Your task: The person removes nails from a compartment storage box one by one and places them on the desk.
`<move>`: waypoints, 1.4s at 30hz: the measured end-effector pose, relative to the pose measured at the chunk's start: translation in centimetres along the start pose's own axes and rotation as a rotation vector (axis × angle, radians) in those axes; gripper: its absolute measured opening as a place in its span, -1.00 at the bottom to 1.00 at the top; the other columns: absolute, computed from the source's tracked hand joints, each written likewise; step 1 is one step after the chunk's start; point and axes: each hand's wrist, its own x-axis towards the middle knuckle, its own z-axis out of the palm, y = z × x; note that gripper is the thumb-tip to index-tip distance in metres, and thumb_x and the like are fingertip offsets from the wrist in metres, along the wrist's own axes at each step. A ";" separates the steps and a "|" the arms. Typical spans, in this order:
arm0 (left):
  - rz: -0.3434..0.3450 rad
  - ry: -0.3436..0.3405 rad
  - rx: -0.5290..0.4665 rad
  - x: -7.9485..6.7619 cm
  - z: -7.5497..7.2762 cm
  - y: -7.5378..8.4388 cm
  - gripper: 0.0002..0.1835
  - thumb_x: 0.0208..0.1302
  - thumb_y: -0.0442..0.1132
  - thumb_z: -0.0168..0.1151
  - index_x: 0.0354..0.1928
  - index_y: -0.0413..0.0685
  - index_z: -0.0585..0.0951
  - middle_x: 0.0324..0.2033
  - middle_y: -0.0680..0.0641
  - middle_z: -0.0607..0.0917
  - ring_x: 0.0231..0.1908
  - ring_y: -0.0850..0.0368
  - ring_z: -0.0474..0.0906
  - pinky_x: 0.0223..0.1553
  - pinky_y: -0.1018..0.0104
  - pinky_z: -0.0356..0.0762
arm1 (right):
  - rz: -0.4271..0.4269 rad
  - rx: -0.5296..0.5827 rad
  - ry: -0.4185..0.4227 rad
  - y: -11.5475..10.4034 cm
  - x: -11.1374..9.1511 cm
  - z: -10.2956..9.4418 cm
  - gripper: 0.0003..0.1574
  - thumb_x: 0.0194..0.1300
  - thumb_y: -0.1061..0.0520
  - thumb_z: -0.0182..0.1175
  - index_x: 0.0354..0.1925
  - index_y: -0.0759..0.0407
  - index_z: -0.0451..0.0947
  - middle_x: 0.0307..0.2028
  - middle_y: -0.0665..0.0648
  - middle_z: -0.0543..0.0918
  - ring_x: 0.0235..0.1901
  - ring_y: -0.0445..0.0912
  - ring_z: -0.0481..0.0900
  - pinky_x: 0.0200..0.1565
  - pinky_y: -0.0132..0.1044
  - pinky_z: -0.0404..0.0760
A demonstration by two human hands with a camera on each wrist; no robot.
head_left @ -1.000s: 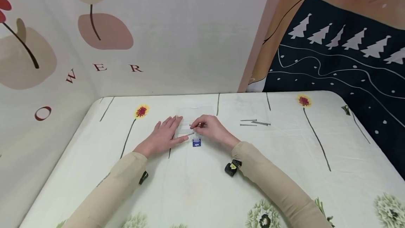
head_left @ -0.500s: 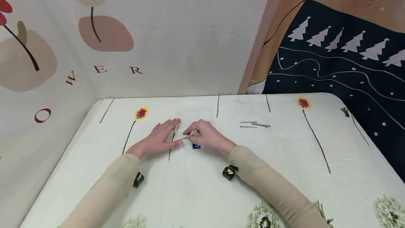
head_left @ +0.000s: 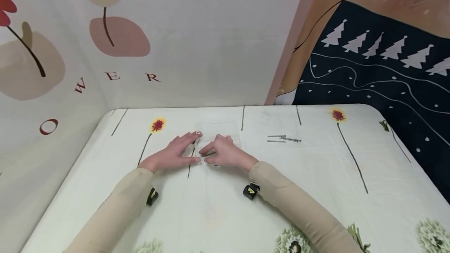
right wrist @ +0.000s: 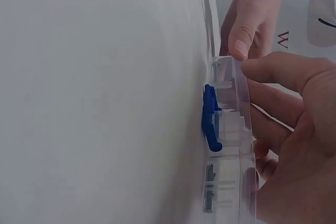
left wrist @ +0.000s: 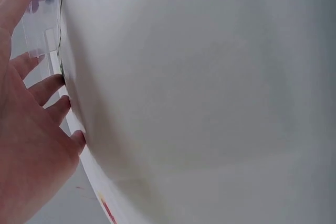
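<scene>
A clear plastic box (head_left: 217,127) lies on the table, with a blue latch (right wrist: 211,119) on its near side. My left hand (head_left: 175,152) is spread flat at the box's left end, thumb near the front corner. Over the front part of the box is my right hand (head_left: 226,152), thumb and fingers reaching to its left end. Under these fingers a thin dark nail (head_left: 209,154) shows in part. Whether they pinch it is hidden. In the right wrist view, the thumb (right wrist: 273,66) and the bent fingers lie along the box's upper edge.
Several loose nails (head_left: 290,139) lie on the table to the right of the box. A printed floral cloth (head_left: 316,167) covers the table. Behind it hangs a printed white curtain (head_left: 211,50), with a dark tree-patterned cloth (head_left: 372,65) at the right.
My right hand has moved left and nearer to me over the box, its fingers coming down around the nail, and now hides most of the blue latch. The left hand has shifted slightly left.
</scene>
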 end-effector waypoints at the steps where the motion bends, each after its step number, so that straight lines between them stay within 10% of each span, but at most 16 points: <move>1: 0.003 -0.001 -0.001 0.0 0.0 0.0 -0.11 0.28 0.13 0.24 0.50 -0.04 0.09 0.47 -0.16 0.07 0.45 -0.19 -0.20 0.35 -0.22 -0.34 | -0.002 -0.001 -0.007 0.0 0.0 0.0 -0.63 0.21 0.10 0.31 0.02 0.01 0.69 -0.13 -0.14 0.71 -0.25 -0.16 0.33 -0.13 -0.20 0.21; 18: 0.025 0.015 0.012 0.4 0.0 -0.3 -0.11 0.25 0.14 0.27 0.49 -0.02 0.11 0.47 -0.16 0.09 0.45 -0.20 -0.17 0.35 -0.24 -0.32 | 0.040 -0.182 -0.137 -1.2 -0.4 -0.4 -0.47 0.22 0.00 0.33 0.17 -0.09 0.58 0.07 -0.04 0.57 -0.08 -0.12 0.26 -0.05 -0.08 0.14; 42: 0.055 0.034 0.009 0.1 0.1 -0.3 -0.11 0.22 0.11 0.31 0.48 -0.06 0.17 0.45 -0.19 0.13 0.44 -0.23 -0.13 0.34 -0.26 -0.28 | 0.088 -0.142 -0.110 -2.2 -0.7 0.4 -0.47 0.20 0.10 0.30 0.17 -0.04 0.56 0.07 -0.01 0.55 -0.03 -0.07 0.21 0.03 0.04 0.08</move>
